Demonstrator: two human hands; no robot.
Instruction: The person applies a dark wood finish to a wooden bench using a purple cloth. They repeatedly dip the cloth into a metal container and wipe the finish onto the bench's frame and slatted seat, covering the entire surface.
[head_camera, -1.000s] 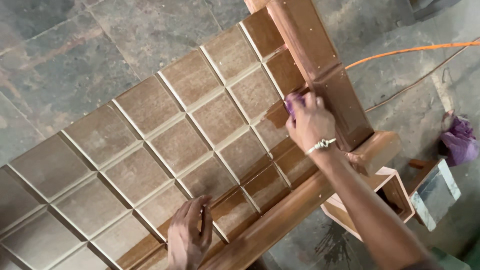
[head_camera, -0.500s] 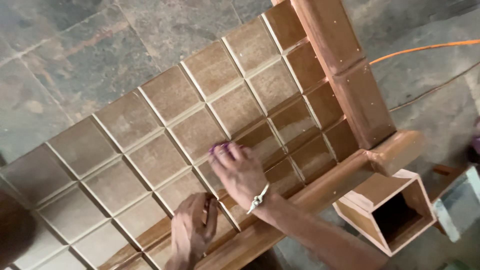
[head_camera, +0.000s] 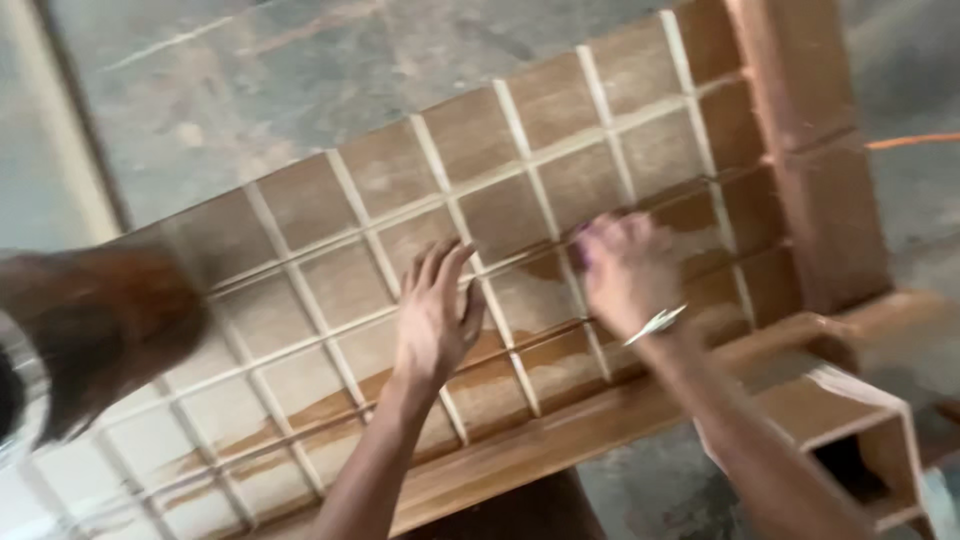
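A large brown wooden panel (head_camera: 620, 130) carved into a grid of raised squares with pale grooves lies tilted over a grey stone floor. My left hand (head_camera: 432, 315) rests flat on it near the lower middle, fingers spread. My right hand (head_camera: 625, 272), with a bracelet at the wrist, presses a small purple cloth (head_camera: 583, 233) against a square to the right; the hand is blurred. Darker, wet-looking streaks (head_camera: 500, 370) run along the lower rows near both hands.
A thick wooden frame rail (head_camera: 800, 150) borders the panel on the right and another runs along the bottom. An open wooden box (head_camera: 850, 430) stands at the lower right. An orange cable (head_camera: 910, 140) crosses the floor. A dark blurred shape (head_camera: 90, 330) fills the left edge.
My right hand with the cloth has swept from the panel's upper right down toward the lower middle rows. My left hand has shifted up onto the panel. The view swung left.
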